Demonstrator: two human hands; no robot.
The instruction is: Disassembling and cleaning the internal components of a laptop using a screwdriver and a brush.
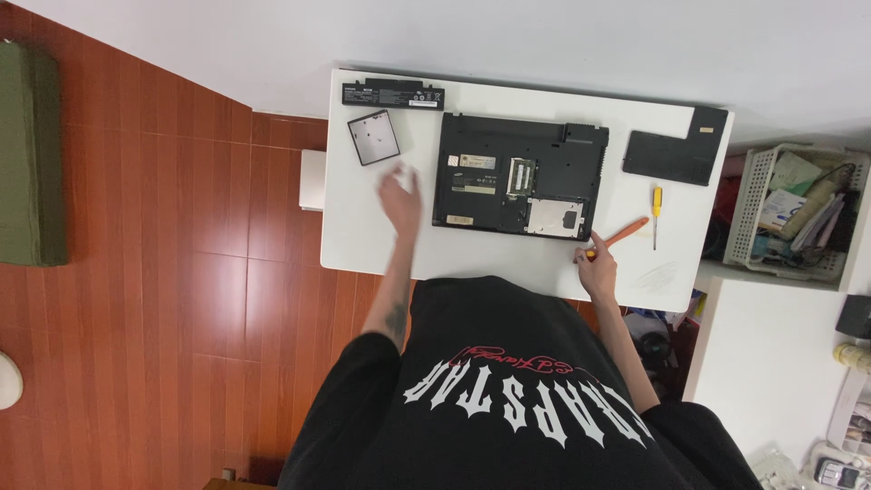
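Observation:
A black laptop [520, 174] lies upside down on the white table [363, 245], its bottom cover off and inner parts showing. My left hand [400, 196] hovers blurred over the table left of the laptop, fingers apart, holding nothing, below a square drive [373, 137]. My right hand [596, 266] rests at the table's front edge near the laptop's right corner, gripping an orange screwdriver [624, 235] that points up and right.
A long black battery [392, 93] lies at the table's back left. A black cover panel [675, 148] sits at the back right, a small yellow screwdriver [656, 212] below it. A white basket of clutter [792, 216] stands to the right. Red wooden floor is on the left.

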